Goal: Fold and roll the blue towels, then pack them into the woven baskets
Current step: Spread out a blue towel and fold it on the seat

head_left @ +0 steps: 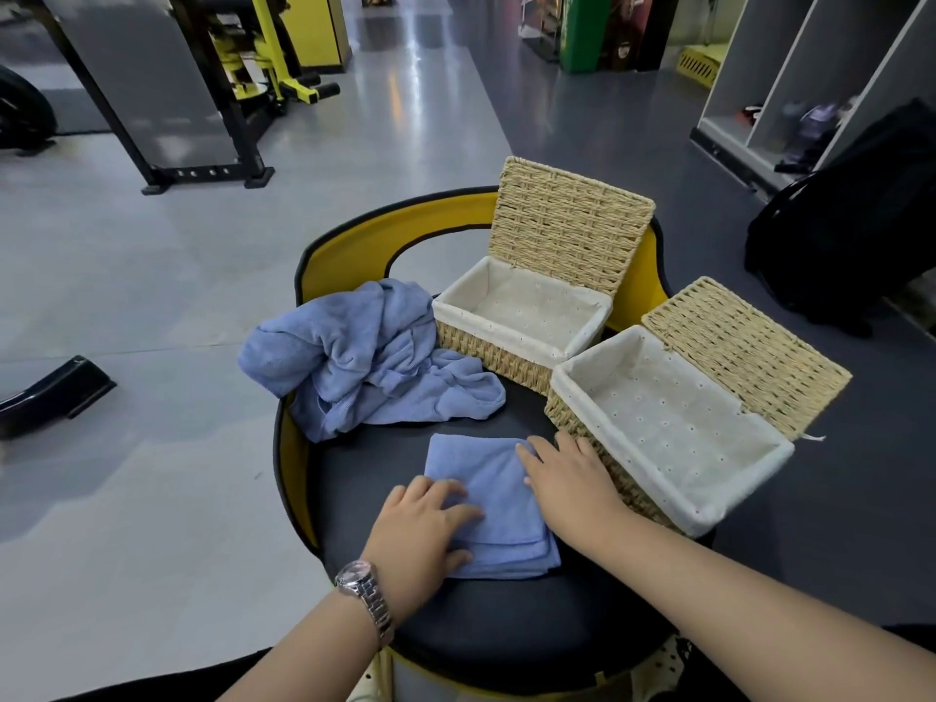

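A folded blue towel [499, 499] lies flat on the dark round seat [486, 630]. My left hand [418, 534] presses on its left side, fingers spread. My right hand [570, 478] rests flat on its right edge, beside the near basket. A crumpled heap of blue towels [364, 357] lies further back on the left. Two woven baskets with white cloth lining stand open with lids tipped back: the far basket [521, 316] and the near basket [668, 428]. Both are empty inside.
The seat has a yellow and black curved backrest [354, 245] behind the heap. Grey floor surrounds it. Gym equipment [243, 68] stands far left, a black bag [856, 215] at right, shelving [790, 83] behind it.
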